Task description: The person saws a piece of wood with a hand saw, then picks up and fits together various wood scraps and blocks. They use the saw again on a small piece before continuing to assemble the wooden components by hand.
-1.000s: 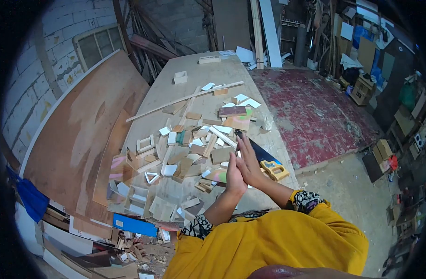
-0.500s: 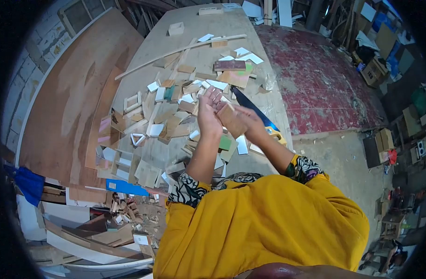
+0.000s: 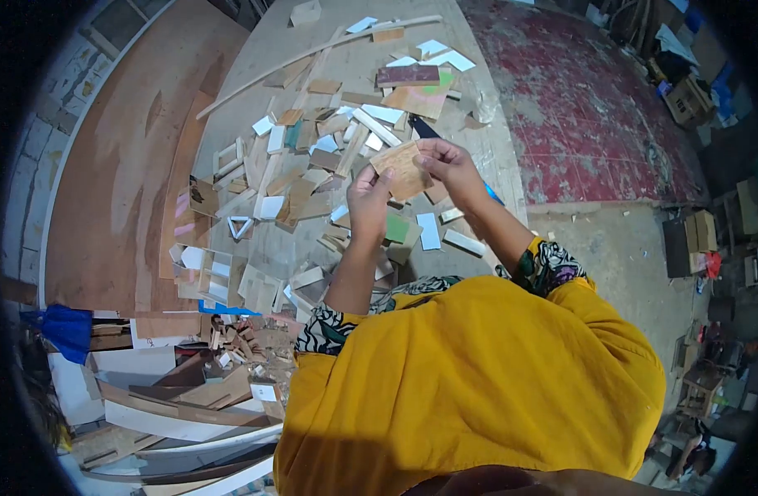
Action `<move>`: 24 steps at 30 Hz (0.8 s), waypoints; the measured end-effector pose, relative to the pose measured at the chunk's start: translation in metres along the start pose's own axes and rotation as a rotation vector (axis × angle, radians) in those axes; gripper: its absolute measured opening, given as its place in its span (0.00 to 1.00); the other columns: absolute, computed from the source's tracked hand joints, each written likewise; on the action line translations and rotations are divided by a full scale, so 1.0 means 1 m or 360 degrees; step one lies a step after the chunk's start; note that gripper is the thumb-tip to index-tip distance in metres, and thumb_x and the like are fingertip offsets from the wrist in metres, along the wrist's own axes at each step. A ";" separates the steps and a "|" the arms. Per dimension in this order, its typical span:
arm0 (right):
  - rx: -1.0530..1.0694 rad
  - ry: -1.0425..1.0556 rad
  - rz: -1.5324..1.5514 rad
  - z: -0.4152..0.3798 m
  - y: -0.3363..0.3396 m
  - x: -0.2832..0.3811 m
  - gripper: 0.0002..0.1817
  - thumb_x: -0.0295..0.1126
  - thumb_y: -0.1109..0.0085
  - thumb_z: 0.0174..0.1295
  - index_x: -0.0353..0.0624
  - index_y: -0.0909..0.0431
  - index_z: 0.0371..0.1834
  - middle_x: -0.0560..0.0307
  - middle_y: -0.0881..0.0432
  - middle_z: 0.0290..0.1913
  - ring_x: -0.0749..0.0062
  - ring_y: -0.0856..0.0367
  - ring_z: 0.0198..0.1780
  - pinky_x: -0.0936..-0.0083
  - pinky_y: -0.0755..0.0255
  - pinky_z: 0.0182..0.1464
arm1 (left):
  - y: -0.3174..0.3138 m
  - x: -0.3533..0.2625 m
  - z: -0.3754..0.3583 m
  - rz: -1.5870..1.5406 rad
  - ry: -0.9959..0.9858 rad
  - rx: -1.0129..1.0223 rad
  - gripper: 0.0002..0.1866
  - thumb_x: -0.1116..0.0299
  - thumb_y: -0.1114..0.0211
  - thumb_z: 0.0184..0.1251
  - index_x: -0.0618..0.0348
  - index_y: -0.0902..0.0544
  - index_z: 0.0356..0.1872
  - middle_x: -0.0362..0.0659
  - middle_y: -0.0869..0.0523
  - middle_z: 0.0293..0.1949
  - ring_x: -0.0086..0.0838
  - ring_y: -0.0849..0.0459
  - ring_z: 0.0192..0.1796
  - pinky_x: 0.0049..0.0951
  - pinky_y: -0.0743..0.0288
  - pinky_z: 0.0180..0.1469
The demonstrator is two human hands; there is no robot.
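Wood pieces (image 3: 324, 86) on table (image 3: 496, 145), red floor (image 3: 577, 124)

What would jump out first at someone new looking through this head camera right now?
Probably the bright yellow garment filling the lower middle. Just above it, the left hand and right hand hold a small flat wooden piece over the scattered offcuts on the table. The worn red floor stands out at upper right.
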State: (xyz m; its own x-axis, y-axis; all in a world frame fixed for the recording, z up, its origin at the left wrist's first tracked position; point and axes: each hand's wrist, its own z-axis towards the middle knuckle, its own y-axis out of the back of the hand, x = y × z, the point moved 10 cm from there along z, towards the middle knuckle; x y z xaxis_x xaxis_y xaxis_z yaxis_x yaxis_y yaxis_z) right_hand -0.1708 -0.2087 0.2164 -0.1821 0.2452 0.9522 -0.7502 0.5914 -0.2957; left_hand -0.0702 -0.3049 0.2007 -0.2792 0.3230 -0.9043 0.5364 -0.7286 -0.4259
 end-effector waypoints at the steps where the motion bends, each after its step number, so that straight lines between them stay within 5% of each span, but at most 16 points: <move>1: 0.0059 0.0069 -0.0031 0.005 0.005 -0.001 0.12 0.27 0.45 0.61 0.37 0.24 0.48 0.61 0.19 0.40 0.82 0.22 0.39 0.83 0.29 0.42 | 0.003 0.001 0.001 0.0054 -0.0028 -0.0028 0.15 0.75 0.42 0.63 0.68 0.25 0.50 0.44 0.18 0.44 0.24 0.19 0.42 0.24 0.25 0.47; 6: -0.0008 0.0033 0.0048 0.011 0.023 0.003 0.12 0.30 0.44 0.61 0.39 0.23 0.47 0.64 0.19 0.38 0.82 0.24 0.37 0.83 0.29 0.42 | -0.006 0.009 -0.002 0.0225 0.0117 0.0136 0.15 0.72 0.43 0.64 0.68 0.25 0.50 0.45 0.18 0.43 0.23 0.19 0.42 0.23 0.25 0.46; 8: 0.0420 -0.0034 -0.0457 0.008 0.003 -0.008 0.11 0.34 0.44 0.62 0.39 0.21 0.44 0.64 0.19 0.37 0.82 0.24 0.37 0.83 0.29 0.41 | -0.012 0.016 -0.004 0.0217 0.0223 0.0176 0.16 0.70 0.43 0.65 0.68 0.25 0.50 0.44 0.18 0.43 0.23 0.19 0.41 0.22 0.26 0.45; 14: 0.0053 -0.0363 -0.0005 0.023 0.052 -0.047 0.08 0.32 0.44 0.62 0.39 0.20 0.36 0.65 0.21 0.27 0.86 0.25 0.27 0.85 0.30 0.30 | 0.015 0.052 -0.002 0.0038 0.0489 -0.0034 0.12 0.70 0.45 0.65 0.67 0.24 0.46 0.45 0.18 0.39 0.25 0.18 0.39 0.25 0.24 0.43; 17: 0.0113 -0.0287 -0.0588 0.017 0.069 -0.081 0.07 0.32 0.39 0.57 0.39 0.20 0.28 0.64 0.22 0.23 0.82 0.25 0.23 0.81 0.31 0.26 | 0.046 0.079 0.003 -0.0212 0.0563 -0.0190 0.13 0.73 0.50 0.66 0.69 0.27 0.49 0.49 0.20 0.46 0.35 0.20 0.47 0.33 0.26 0.51; 22: -0.0068 -0.0180 -0.1356 -0.017 0.149 -0.091 0.13 0.38 0.32 0.45 0.40 0.23 0.21 0.58 0.25 0.17 0.77 0.26 0.20 0.74 0.33 0.25 | 0.102 0.073 -0.025 -0.0234 0.0479 -0.0325 0.18 0.76 0.55 0.65 0.70 0.32 0.55 0.53 0.24 0.52 0.40 0.23 0.53 0.38 0.29 0.57; 24: -0.0122 -0.0435 -0.1423 -0.041 0.178 -0.100 0.13 0.39 0.32 0.44 0.41 0.22 0.22 0.55 0.24 0.18 0.71 0.26 0.20 0.72 0.33 0.26 | 0.141 0.078 -0.045 -0.0290 0.0547 -0.0652 0.19 0.75 0.56 0.66 0.69 0.35 0.58 0.54 0.25 0.53 0.42 0.23 0.54 0.41 0.30 0.59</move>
State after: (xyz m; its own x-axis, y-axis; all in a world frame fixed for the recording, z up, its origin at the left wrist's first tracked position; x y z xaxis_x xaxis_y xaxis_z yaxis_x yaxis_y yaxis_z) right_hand -0.2595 -0.0964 0.0651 0.2913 -0.5081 0.8106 -0.6415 0.5248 0.5595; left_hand 0.0199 -0.3549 0.0693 -0.1574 0.6498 -0.7436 0.7884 -0.3707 -0.4909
